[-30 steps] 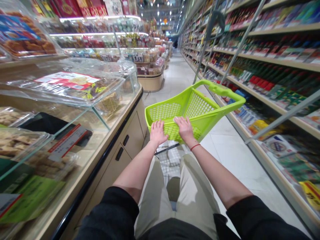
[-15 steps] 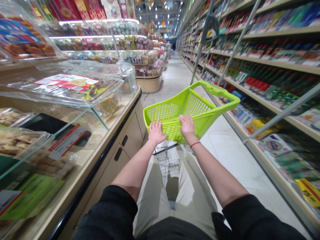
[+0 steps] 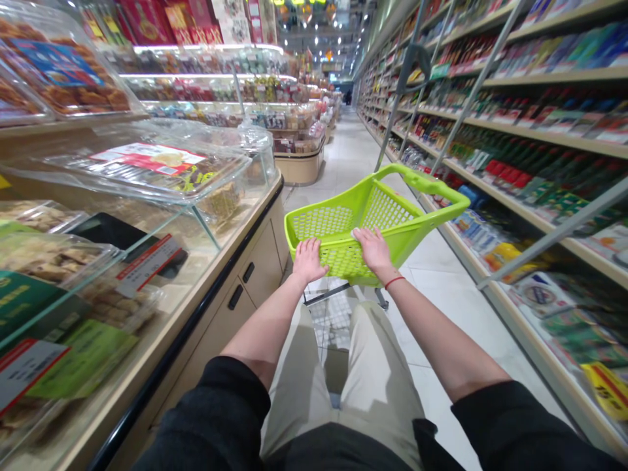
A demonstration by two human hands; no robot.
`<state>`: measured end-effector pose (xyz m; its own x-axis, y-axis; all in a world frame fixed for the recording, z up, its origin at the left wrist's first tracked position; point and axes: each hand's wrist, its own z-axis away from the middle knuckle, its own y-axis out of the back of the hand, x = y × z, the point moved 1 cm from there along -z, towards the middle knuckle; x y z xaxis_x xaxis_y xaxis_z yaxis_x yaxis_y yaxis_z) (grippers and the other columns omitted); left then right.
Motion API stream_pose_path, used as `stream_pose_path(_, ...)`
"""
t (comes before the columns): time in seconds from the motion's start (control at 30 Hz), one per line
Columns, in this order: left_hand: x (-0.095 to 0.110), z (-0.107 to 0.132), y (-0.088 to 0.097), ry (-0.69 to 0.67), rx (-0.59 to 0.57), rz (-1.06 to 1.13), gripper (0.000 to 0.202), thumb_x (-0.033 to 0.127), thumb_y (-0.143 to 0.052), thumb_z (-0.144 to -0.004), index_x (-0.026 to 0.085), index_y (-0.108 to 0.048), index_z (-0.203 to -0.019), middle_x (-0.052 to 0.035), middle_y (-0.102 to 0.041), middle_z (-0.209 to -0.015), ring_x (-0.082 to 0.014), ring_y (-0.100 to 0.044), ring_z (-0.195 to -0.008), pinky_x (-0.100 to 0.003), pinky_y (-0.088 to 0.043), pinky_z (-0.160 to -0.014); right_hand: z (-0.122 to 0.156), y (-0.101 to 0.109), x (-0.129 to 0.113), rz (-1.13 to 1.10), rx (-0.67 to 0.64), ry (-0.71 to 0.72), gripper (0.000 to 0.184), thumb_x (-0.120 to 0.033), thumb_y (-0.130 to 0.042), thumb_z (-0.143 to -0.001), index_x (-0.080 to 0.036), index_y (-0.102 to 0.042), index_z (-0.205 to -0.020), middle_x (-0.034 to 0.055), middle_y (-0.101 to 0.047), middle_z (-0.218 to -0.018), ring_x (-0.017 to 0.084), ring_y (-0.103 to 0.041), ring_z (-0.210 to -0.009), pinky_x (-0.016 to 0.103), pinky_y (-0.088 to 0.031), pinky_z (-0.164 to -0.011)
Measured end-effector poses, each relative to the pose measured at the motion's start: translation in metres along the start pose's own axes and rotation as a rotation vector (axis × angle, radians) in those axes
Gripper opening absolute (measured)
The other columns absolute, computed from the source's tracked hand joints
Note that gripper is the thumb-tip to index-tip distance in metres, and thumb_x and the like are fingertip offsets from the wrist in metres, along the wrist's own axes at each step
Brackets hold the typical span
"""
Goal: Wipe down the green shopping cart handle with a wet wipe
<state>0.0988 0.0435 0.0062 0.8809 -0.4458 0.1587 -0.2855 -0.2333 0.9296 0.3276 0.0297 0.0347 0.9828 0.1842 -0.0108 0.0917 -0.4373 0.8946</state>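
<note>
A lime-green plastic shopping cart [image 3: 343,212] with perforated basket walls stands in front of my legs, its handle reaching off to the right. My left hand [image 3: 309,260] is wrapped over the near rim at its left part. Farther right along that same rim, my right hand [image 3: 371,248] grips it too, with a thin red band [image 3: 394,282] round the wrist. Fingertips of both hands lie over the rim's top edge. Part of the cart's metal frame [image 3: 328,294] shows beneath the basket.
On the left, a wooden display counter [image 3: 260,255] with glass dividers holds clear packs of snacks [image 3: 147,163]. Tall shelves [image 3: 540,124] of packaged goods line the right side, with slanted metal rails in front. Between them a pale tiled aisle [image 3: 343,140] runs ahead.
The counter and shelves have shifted slightly in view. Both hands keep their grip on the cart's rim, and the cart sits nearly the same relative to me.
</note>
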Motion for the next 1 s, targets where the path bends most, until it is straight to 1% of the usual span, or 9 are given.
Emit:
stream_pose_path(0.13, 0.003, -0.001, 0.001, 0.003, 0.003, 0.015, 0.083, 0.047, -0.062, -0.072, 0.013, -0.038, -0.144, -0.0139, -0.041, -0.153, -0.0328, -0.032, -0.145, -0.048, -0.015, -0.125, 0.002, 0.013, 0.045, 0.071, 0.056, -0.11, 0.054, -0.003, -0.034, -0.089, -0.015, -0.057, -0.136, 0.011, -0.057, -0.143, 0.022, -0.047, -0.135, 0.048, -0.021, -0.119)
stream_pose_path(0.23, 0.003, -0.001, 0.001, 0.008, 0.014, 0.017, 0.083, 0.047, -0.063, -0.071, 0.013, -0.039, -0.143, -0.0141, -0.041, -0.153, -0.0331, -0.031, -0.145, -0.049, -0.015, -0.125, 0.001, 0.014, 0.045, 0.083, 0.072, -0.18, 0.052, -0.004, -0.033, -0.09, -0.012, -0.058, -0.135, 0.0132, -0.057, -0.142, 0.023, -0.046, -0.136, 0.046, -0.022, -0.118)
stream_pose_path(0.37, 0.004, -0.001, 0.002, 0.014, 0.012, 0.015, 0.082, 0.046, -0.064, -0.07, 0.014, -0.04, -0.142, -0.0139, -0.042, -0.152, -0.0337, -0.031, -0.144, -0.05, -0.015, -0.125, -0.005, -0.001, -0.007, 0.013, 0.042, -0.208, 0.05, -0.005, -0.034, -0.091, -0.01, -0.057, -0.135, 0.0141, -0.057, -0.142, 0.023, -0.045, -0.137, 0.046, -0.022, -0.119)
stream_pose_path(0.53, 0.005, 0.0, 0.003, 0.016, 0.012, 0.022, 0.076, 0.047, -0.06, -0.075, 0.015, -0.04, -0.141, -0.0132, -0.043, -0.152, -0.0326, -0.033, -0.144, -0.049, -0.015, -0.125, -0.012, -0.021, -0.089, -0.161, -0.034, -0.063, 0.051, -0.007, -0.038, -0.091, -0.013, -0.053, -0.14, 0.0123, -0.052, -0.147, 0.02, -0.041, -0.141, 0.043, -0.02, -0.122)
stream_pose_path(0.63, 0.004, 0.001, 0.004, 0.013, 0.018, 0.027, 0.075, 0.047, -0.058, -0.076, 0.015, -0.04, -0.141, -0.0131, -0.045, -0.15, -0.0317, -0.034, -0.143, -0.049, -0.015, -0.125, -0.011, -0.021, -0.103, -0.204, -0.062, 0.014, 0.054, -0.008, -0.042, -0.09, -0.014, -0.05, -0.143, 0.0121, -0.048, -0.15, 0.019, -0.039, -0.142, 0.042, -0.02, -0.122)
stream_pose_path(0.7, 0.002, 0.001, 0.003, 0.008, 0.016, 0.026, 0.076, 0.046, -0.06, -0.074, 0.015, -0.04, -0.141, -0.0128, -0.044, -0.151, -0.0319, -0.033, -0.144, -0.049, -0.015, -0.125, -0.008, -0.017, -0.094, -0.194, -0.074, 0.067, 0.056, -0.005, -0.04, -0.089, -0.015, -0.05, -0.144, 0.0111, -0.048, -0.151, 0.019, -0.04, -0.142, 0.042, -0.019, -0.122)
stream_pose_path(0.8, 0.001, 0.001, 0.003, 0.003, 0.01, 0.03, 0.076, 0.046, -0.061, -0.073, 0.016, -0.041, -0.14, -0.0123, -0.044, -0.151, -0.0319, -0.033, -0.144, -0.049, -0.014, -0.125, -0.002, -0.006, -0.058, -0.13, -0.078, 0.099, 0.06, -0.001, -0.037, -0.087, -0.016, -0.05, -0.144, 0.0103, -0.049, -0.149, 0.019, -0.042, -0.141, 0.043, -0.018, -0.123)
stream_pose_path(0.93, 0.002, 0.0, 0.003, 0.007, 0.006, 0.041, 0.077, 0.046, -0.06, -0.072, 0.016, -0.04, -0.14, -0.0124, -0.044, -0.151, -0.0317, -0.032, -0.145, -0.048, -0.013, -0.126, 0.004, 0.019, 0.007, -0.005, -0.046, -0.059, 0.06, 0.001, -0.037, -0.085, -0.017, -0.054, -0.14, 0.0088, -0.053, -0.147, 0.017, -0.045, -0.139, 0.041, -0.02, -0.122)
stream_pose_path(1.0, 0.003, 0.0, 0.003, 0.009, 0.007, 0.04, 0.077, 0.046, -0.06, -0.072, 0.016, -0.041, -0.14, -0.0122, -0.044, -0.151, -0.0316, -0.031, -0.145, -0.048, -0.013, -0.126, 0.006, 0.031, 0.034, 0.019, -0.02, -0.124, 0.057, 0.0, -0.038, -0.086, -0.014, -0.055, -0.139, 0.0119, -0.052, -0.147, 0.019, -0.043, -0.139, 0.042, -0.018, -0.122)
